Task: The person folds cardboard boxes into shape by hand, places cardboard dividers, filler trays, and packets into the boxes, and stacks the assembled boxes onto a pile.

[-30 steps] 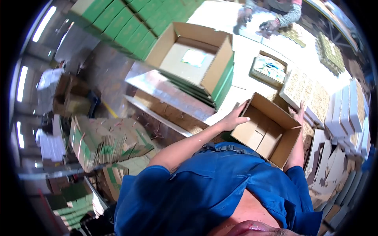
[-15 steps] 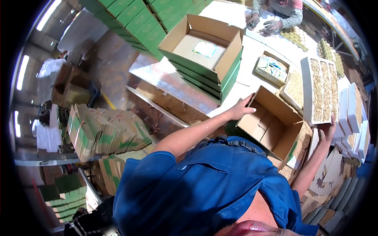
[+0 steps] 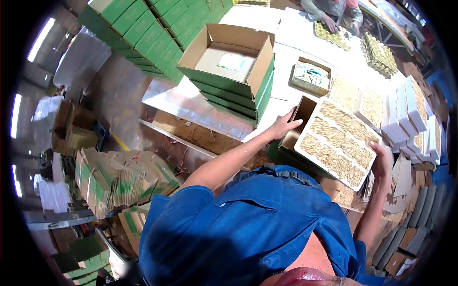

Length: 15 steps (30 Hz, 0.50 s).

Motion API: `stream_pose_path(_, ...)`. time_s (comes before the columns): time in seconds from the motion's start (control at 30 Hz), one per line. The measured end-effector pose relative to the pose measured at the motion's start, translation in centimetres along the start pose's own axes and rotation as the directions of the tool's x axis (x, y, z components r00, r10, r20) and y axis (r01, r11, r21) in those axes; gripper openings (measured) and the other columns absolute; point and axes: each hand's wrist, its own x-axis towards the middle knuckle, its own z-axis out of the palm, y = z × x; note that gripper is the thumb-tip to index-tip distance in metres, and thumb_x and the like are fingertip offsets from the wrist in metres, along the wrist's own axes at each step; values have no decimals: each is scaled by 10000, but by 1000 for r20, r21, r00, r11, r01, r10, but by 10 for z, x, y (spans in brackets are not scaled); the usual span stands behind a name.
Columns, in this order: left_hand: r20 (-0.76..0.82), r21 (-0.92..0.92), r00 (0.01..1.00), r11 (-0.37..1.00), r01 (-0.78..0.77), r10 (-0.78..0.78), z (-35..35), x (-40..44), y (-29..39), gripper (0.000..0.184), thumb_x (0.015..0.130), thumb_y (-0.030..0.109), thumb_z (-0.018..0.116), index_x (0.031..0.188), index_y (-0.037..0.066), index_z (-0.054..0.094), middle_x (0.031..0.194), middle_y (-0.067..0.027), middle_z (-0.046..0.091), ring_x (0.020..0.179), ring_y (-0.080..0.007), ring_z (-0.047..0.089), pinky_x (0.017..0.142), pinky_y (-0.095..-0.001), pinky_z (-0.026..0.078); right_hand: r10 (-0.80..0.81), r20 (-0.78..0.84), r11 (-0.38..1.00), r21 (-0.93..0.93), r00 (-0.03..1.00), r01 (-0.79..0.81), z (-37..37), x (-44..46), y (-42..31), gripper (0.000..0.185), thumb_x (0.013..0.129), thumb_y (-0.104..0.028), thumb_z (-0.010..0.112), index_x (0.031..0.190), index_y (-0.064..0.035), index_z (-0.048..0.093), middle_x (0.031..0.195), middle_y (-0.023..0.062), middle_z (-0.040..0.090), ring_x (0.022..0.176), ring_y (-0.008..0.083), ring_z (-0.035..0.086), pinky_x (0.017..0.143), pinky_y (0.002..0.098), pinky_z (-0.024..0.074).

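Bright light strips (image 3: 41, 39) at left, dull floor (image 3: 115, 90) with yellow line (image 3: 119, 141), white worktable (image 3: 281, 90).

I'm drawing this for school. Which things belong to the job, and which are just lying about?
In the job:
- white tray of tan pieces, in the right hand
- open box, at the left hand

Probably just lying about:
- brown box, far left
- loose flat sheets, right

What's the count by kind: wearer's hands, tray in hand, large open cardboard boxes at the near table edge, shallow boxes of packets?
Bare hands: 2 (left hand, right hand)
White filled tray: 1
Large open cardboard boxes: 2 (box partly under the tray, box atop the green stack)
Shallow packet box: 1
Total: 6
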Motion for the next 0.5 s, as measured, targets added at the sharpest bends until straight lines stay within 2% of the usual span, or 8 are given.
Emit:
stream_pose_path(0.2,47,-106,995,990,89,-84,-7,1,-1,605,1051,412,329,1493,1,302,1456,-205,450,1358,-280,411,1141,-338,273,92,-56,975,-196,994,-101,39,30,-8,549,849,-386,625,1226,10,584,1132,129,674,967,213,663,849,348,517)
stream_pose_path(0.23,52,-39,988,988,150,-148,-8,1,-6,600,1065,428,261,1481,1,333,1443,-216,456,1355,-262,407,1141,-338,274,95,-30,975,-198,995,-99,45,30,-11,548,852,-403,616,1227,-5,591,1112,108,684,951,196,668,825,334,521)
stream_pose_path(0.27,-6,177,1000,984,-15,17,-7,-3,-12,638,1064,458,213,1470,-18,342,1430,-218,463,1346,-255,409,1140,-341,279,73,-46,975,-206,996,-81,61,25,-14,547,856,-413,615,1222,-7,595,1084,92,690,919,181,666,801,323,519)
stream_pose_path(0.37,-11,-175,981,966,190,-195,-9,-17,17,679,1058,489,216,1461,-45,335,1401,-180,490,1303,-251,438,1125,-333,303,42,-44,978,-200,998,-50,60,38,10,480,893,-367,622,1211,-9,598,1076,67,675,873,133,633,735,290,498)
stream_pose_path(0.4,17,-385,932,858,341,-363,-11,-15,-6,699,1052,512,226,1454,-48,342,1389,-164,502,1283,-245,454,1114,-330,318,111,-126,967,-214,986,-136,75,29,10,461,908,-328,616,1223,7,584,1116,72,659,941,152,614,824,312,488)
stream_pose_path(0.43,75,-411,912,821,396,-403,-10,-20,14,690,1043,514,280,1461,-32,342,1421,-156,474,1311,-235,431,1127,-332,300,-98,-146,980,-189,984,69,86,30,26,423,922,-258,601,1235,23,564,1158,81,635,1018,175,583,933,325,442)
stream_pose_path(0.47,127,-433,889,781,449,-440,-11,-22,38,686,1034,516,334,1467,-17,342,1452,-148,447,1338,-226,409,1141,-334,281,-125,-220,976,-201,968,81,96,29,31,404,924,-192,586,1254,36,545,1185,98,617,1078,190,551,997,327,391)
stream_pose_path(0.5,101,-344,938,872,347,-333,-10,-20,35,693,1029,524,351,1459,-20,348,1412,-150,477,1288,-209,447,1100,-326,326,-81,-220,975,-220,972,32,89,34,39,426,928,-211,589,1272,34,530,1220,92,604,1119,179,520,1021,327,348)
